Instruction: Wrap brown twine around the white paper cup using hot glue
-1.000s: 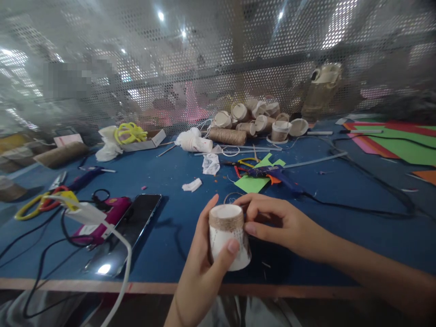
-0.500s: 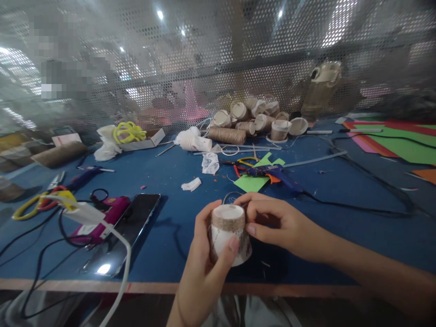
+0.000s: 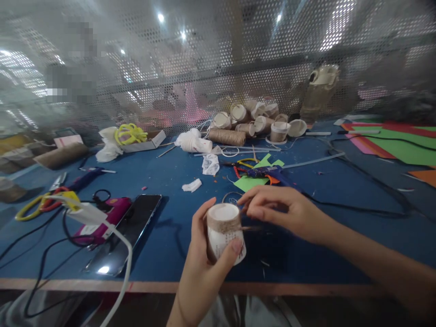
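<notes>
Near the table's front edge my left hand (image 3: 207, 268) grips a white paper cup (image 3: 225, 243), thumb across its front. The cup is upside down, with a band of brown twine (image 3: 225, 225) wound round its upper part. A loose strand of twine sticks out from the cup's right side. My right hand (image 3: 282, 209) is just right of the cup, fingers bent and thumb near the fingertips; what lies between them is too small to make out. Behind the hands, a blue glue gun (image 3: 269, 171) lies on green paper (image 3: 251, 182).
A black phone (image 3: 136, 231), a magenta device (image 3: 102, 222) with cables and scissors (image 3: 37, 204) lie at left. Twine-wrapped cups (image 3: 238, 113) are piled at the back beside a twine roll (image 3: 226, 136). Coloured paper sheets (image 3: 408, 141) lie at right, near a bottle (image 3: 318, 91).
My right hand has moved off the cup, slightly right and up. The cup has turned and shifted a little left in my left hand, and a twine strand now shows at its right.
</notes>
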{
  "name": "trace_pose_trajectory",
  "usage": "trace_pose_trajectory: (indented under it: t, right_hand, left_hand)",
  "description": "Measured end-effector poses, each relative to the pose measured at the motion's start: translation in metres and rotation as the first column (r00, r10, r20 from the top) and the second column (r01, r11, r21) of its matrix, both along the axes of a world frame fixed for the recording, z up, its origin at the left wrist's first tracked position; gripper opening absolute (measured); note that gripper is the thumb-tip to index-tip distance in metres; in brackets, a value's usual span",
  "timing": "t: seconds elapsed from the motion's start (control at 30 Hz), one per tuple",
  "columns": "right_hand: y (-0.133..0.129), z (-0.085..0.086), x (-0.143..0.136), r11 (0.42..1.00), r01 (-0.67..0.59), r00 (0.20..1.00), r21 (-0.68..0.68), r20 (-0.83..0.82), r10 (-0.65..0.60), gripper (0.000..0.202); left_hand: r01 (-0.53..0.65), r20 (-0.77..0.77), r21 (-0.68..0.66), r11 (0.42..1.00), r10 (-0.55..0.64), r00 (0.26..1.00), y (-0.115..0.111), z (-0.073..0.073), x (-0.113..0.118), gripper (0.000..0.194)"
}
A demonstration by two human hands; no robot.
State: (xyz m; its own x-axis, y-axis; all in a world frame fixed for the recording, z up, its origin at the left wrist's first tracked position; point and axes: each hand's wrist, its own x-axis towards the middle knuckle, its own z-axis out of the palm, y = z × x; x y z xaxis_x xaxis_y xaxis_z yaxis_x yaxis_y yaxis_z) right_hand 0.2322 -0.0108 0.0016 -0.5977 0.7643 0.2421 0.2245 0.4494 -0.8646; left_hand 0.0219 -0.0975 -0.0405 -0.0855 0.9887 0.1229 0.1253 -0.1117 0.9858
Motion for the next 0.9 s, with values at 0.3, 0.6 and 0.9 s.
trace_pose_trajectory:
  t: [0.3, 0.6, 0.9]
  right_hand:
    - [0.047, -0.006, 0.055, 0.732, 0.549, 0.448, 0.404, 0.596, -0.666, 0.035]
    - [0.061, -0.017, 0.061, 0.861, 0.452, 0.632, 0.232, 0.598, -0.493, 0.045]
    - [0.064, -0.02, 0.057, 0.827, 0.528, 0.714, 0.192, 0.427, -0.555, 0.036]
  left_hand:
    - [0.018, 0.099, -0.02, 1.0, -0.016, 0.995, 0.002, -0.001, 0.001, 0.065]
    - [-0.052, 0.19, -0.021, 0.998, 0.055, 0.98, -0.003, 0.01, 0.007, 0.056]
    - [-0.049, 0.223, -0.026, 0.998, 0.054, 0.973, -0.003, 0.012, 0.009, 0.058]
